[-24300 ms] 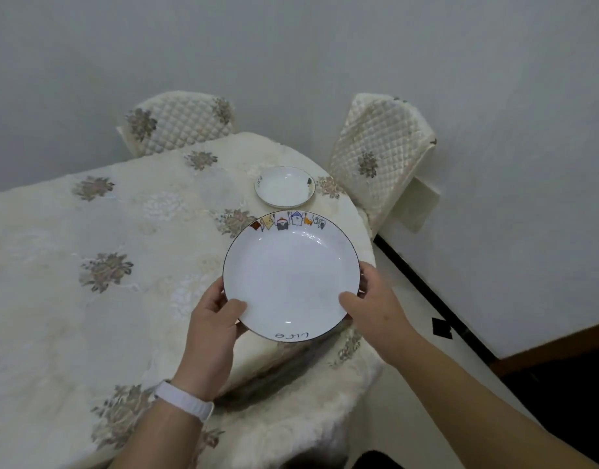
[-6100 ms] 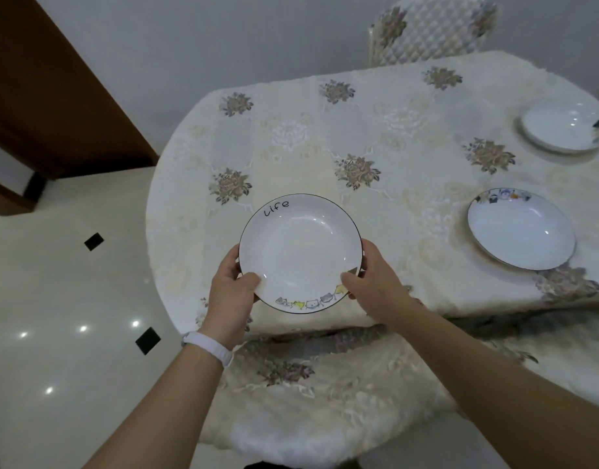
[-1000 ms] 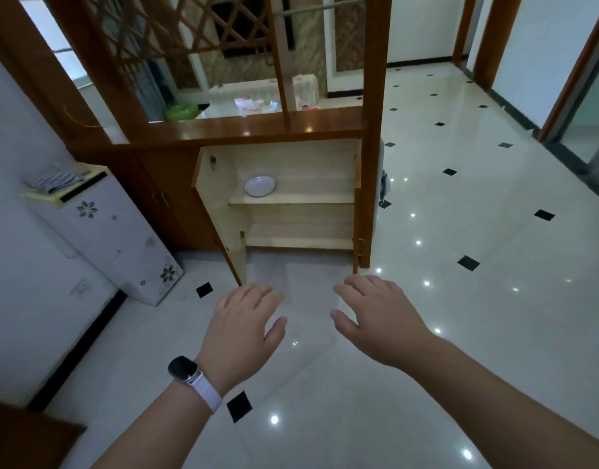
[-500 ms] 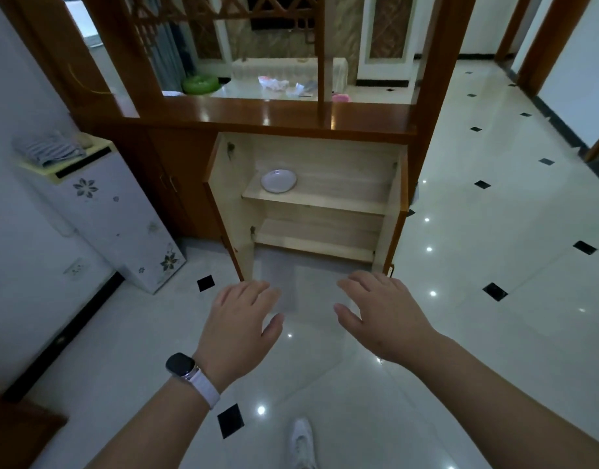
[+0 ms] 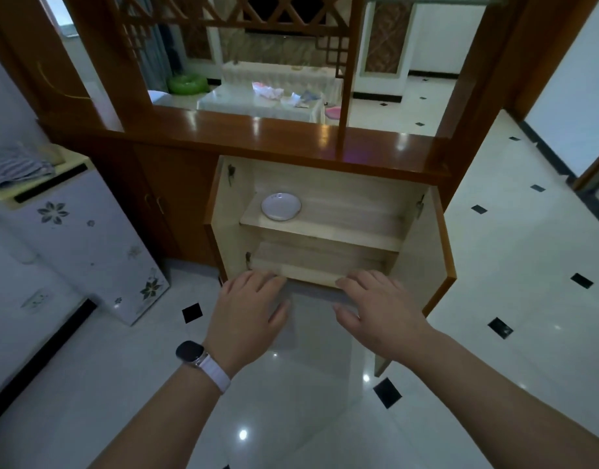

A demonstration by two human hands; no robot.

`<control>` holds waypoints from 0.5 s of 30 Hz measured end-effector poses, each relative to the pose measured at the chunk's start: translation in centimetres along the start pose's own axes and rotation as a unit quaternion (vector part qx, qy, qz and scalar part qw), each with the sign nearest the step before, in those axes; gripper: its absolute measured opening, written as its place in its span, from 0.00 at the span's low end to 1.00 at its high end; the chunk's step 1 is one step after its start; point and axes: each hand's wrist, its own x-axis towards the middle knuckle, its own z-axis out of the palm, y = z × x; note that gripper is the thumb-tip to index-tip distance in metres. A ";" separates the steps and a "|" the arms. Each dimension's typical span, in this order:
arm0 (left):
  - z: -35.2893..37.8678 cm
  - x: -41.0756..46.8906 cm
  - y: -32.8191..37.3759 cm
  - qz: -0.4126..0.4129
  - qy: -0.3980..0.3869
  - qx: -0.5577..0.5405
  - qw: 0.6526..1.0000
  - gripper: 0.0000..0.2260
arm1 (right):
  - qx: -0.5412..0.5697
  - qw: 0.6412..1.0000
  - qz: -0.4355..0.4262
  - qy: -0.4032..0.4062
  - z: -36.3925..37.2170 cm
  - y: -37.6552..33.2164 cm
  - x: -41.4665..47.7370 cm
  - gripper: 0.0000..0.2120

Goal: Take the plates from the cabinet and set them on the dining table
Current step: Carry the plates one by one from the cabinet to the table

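Observation:
A small white plate (image 5: 280, 206) lies at the left end of the upper shelf inside the low wooden cabinet (image 5: 325, 228), whose two doors stand open. The lower shelf holds nothing that I can see. My left hand (image 5: 249, 311), with a watch on the wrist, and my right hand (image 5: 379, 309) are stretched forward, palms down, fingers spread, holding nothing. Both hover in front of the cabinet's bottom edge, well below and short of the plate. The dining table is out of view.
The left door (image 5: 223, 228) and right door (image 5: 433, 262) jut out into the tiled floor (image 5: 514, 252). A white appliance with flower prints (image 5: 84, 245) stands at the left, a folded cloth on top. A wooden counter and lattice screen rise above the cabinet.
The cabinet has come nearer and larger in view over the last second. Both hands stay open and empty, now reaching up to its lower edge.

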 end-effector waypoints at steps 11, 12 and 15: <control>3.2 6.7 -4.9 -0.020 -0.001 0.040 0.999 0.16 | 0.009 1.000 -0.014 -0.007 2.0 1.9 10.6 0.28; 3.6 7.6 -5.3 -0.026 -0.007 0.048 0.998 0.16 | 0.015 1.000 -0.016 -0.006 2.4 2.4 11.7 0.27; 5.0 10.7 -6.6 -0.041 -0.037 0.064 0.996 0.18 | 0.026 0.999 -0.024 -0.010 3.6 3.9 15.5 0.26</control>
